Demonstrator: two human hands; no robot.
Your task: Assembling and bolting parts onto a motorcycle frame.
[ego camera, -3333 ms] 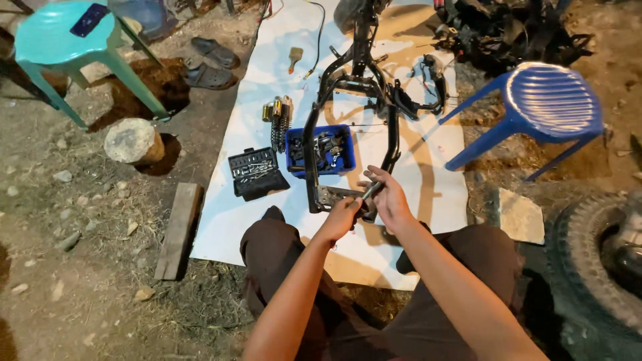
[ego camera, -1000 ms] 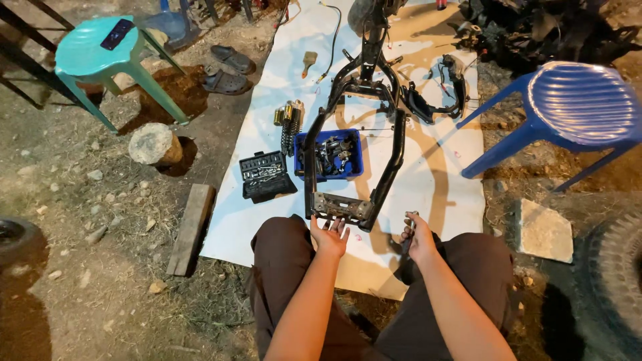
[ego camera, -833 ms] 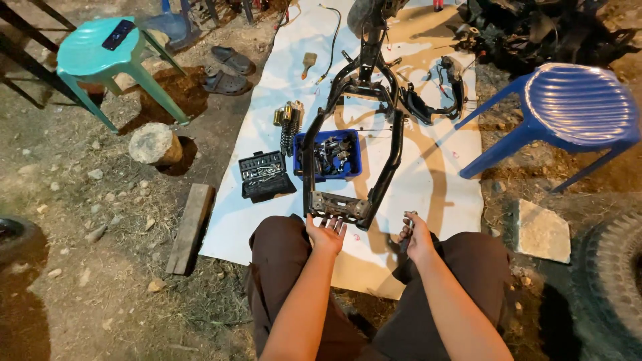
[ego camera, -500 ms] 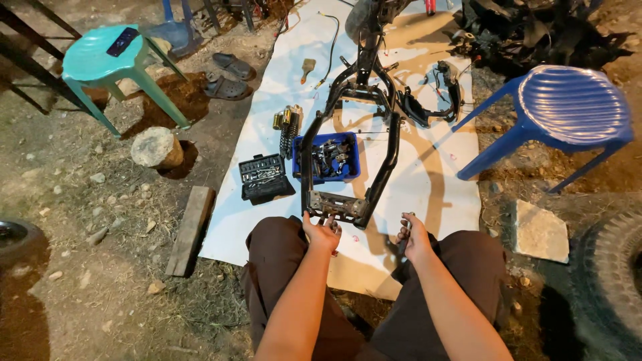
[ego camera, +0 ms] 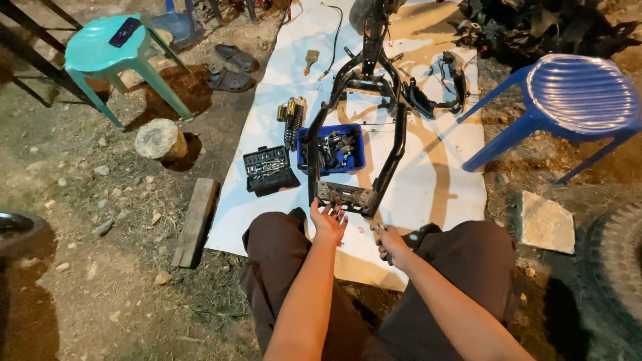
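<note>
— Where is the black metal frame?
— It lies along the middle of the picture on a white sheet spread on the dirt ground, its near end plate just above the person's knees.
— And the hands?
— The left hand is at the lower centre, fingers spread loosely and touching the underside of that end plate. The right hand sits just to the right and lower, fingers clenched around a small metal tool whose tip points toward the frame.
— What lies about it?
— A blue tray of parts sits inside the frame; left of it an open black socket set. A wooden plank lies at the sheet's left edge. A teal stool stands upper left, a blue stool upper right.
</note>
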